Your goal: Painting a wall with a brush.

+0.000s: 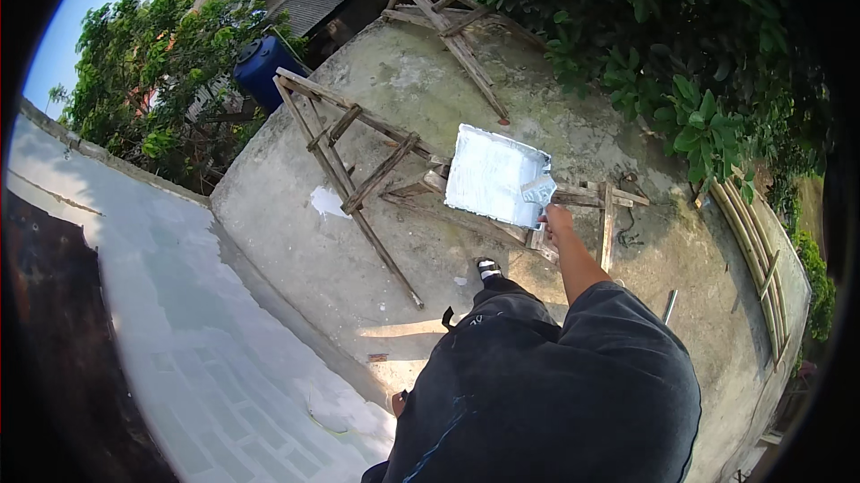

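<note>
Right hand [557,222]: your arm reached forward over the slab, fingers curled in nearly all the way at the handle end of a flat-bladed scraper [538,189]. Exact finger placement was hidden at this scale; I could not tell whether they also touched the tray. Left hand: finger state could not be told.

Scraper: blade smeared whitish, lying over the lower right corner of a shallow square tray [503,142]. Tray: inside coated white, tilted slightly in the view, just ahead of your feet. It overlapped the near wooden trestle [380,174]; I could not tell whether it rested on the timber.

Surroundings: a second wooden trestle [455,48] stood farther off on the grey concrete slab [296,169]. A white splash [329,202] marked the slab left of the tray, beside a trestle leg. At your left ran a whitish wall [206,331], block outlines showing on its lower part. Beyond the slab's far left edge stood a blue drum [259,73]; bamboo poles [757,259] lay along the right side. Your sandal [488,268] showed below the tray, past your dark clothing [555,375].
</note>
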Motion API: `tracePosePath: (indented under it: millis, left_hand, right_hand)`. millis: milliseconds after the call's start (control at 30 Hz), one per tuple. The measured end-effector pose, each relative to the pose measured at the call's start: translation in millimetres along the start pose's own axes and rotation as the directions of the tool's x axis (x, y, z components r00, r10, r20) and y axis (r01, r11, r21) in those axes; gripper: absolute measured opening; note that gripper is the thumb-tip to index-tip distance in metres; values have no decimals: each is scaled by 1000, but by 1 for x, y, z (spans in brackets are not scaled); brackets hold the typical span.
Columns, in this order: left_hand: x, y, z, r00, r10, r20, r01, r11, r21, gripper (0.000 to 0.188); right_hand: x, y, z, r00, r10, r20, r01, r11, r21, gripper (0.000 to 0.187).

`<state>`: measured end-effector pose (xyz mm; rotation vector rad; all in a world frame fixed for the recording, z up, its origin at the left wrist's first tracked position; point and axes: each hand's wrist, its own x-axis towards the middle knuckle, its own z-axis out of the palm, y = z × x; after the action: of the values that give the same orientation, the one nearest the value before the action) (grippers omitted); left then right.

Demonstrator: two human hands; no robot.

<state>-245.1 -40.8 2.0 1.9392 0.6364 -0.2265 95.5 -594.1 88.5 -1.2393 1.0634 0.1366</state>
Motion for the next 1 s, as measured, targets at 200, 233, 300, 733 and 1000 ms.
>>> tracePosePath:
  millis: [200, 233, 300, 733, 1000]
  left_hand:
    - [42, 82, 33, 943, -316, 103, 333, 900, -283, 29]
    - [48, 98, 41, 937, -337, 98, 351, 896, -273, 29]
    - [59, 127, 58, 937, -343, 62, 348, 928, -130, 27]
    - [17, 171, 90, 878, -479, -6, 478, 875, -74, 27]
    - [17, 179, 96, 858, -514, -8, 510, 854, -103, 27]
  right_hand:
    - [82, -8, -21, 979, -178, -99, 85, 801, -593, 28]
    - [90, -12, -20, 983, -157, -98, 68, 797, -600, 28]
    - [106, -17, -17, 985, -161, 59, 136, 528, -838, 34]
    - [186, 14, 5, 997, 66, 46, 18, 375, -927, 27]
    - [192, -1, -28, 985, 70, 158, 114, 419, -901, 30]
